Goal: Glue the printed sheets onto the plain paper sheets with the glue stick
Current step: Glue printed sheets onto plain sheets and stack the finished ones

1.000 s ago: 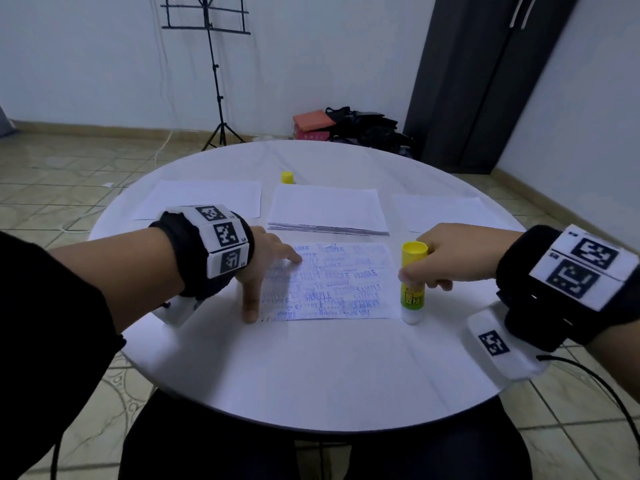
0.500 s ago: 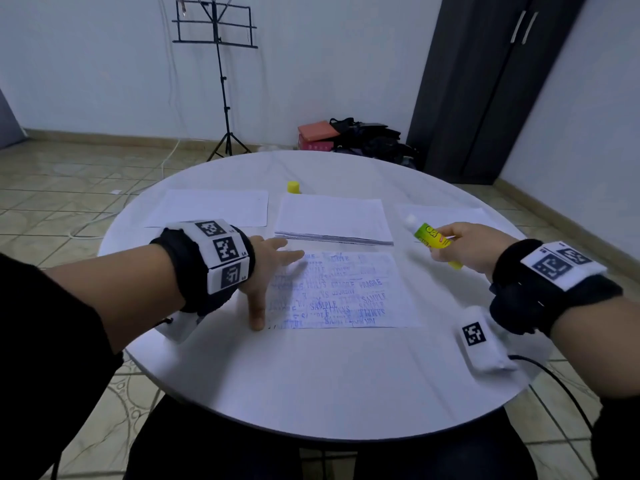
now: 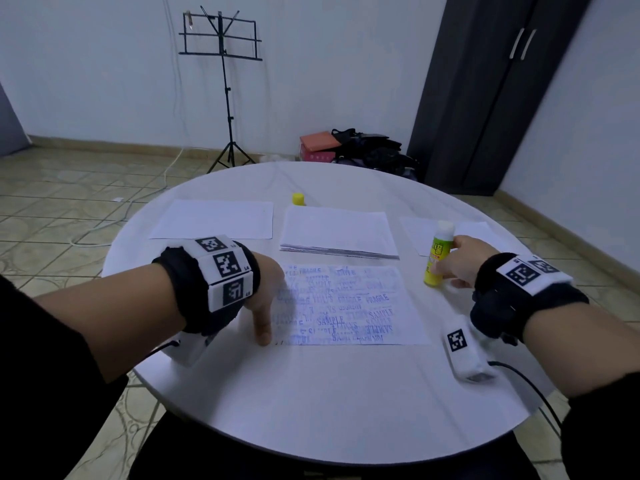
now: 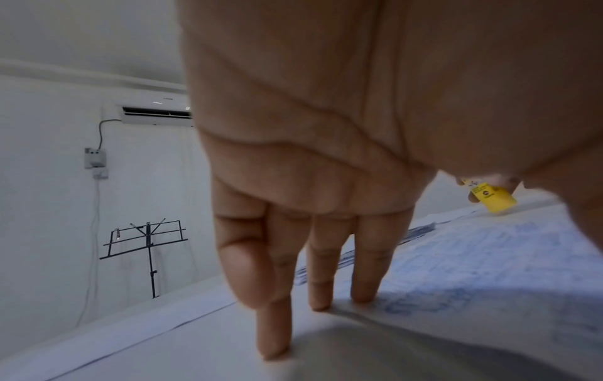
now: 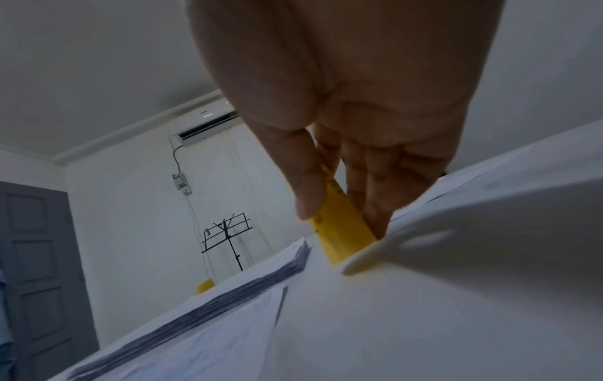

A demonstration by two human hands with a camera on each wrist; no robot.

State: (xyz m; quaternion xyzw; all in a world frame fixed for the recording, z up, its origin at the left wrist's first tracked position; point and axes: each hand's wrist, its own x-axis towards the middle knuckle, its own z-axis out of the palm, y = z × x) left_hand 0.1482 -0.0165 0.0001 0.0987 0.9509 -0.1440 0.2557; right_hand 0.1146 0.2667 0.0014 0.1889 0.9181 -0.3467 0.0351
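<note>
A printed sheet with blue text lies flat at the table's middle. My left hand presses its left edge with straight fingers, the thumb at the near left corner. To the right of the sheet my right hand pinches the yellow glue stick between thumb and fingers; the stick stands nearly upright, white end up, its base at the table. In the right wrist view the glue stick shows between thumb and fingers. Its yellow cap stands apart, beyond the paper stack.
A stack of sheets lies just beyond the printed sheet. One plain sheet lies at the far left, another plain sheet at the far right behind the glue stick. The round white table has its edge close to me.
My right hand lifted the glue stick off the printed sheet's right edge, turned it over and carried it right, setting its base down beside the sheet. The left hand stayed on the sheet.
</note>
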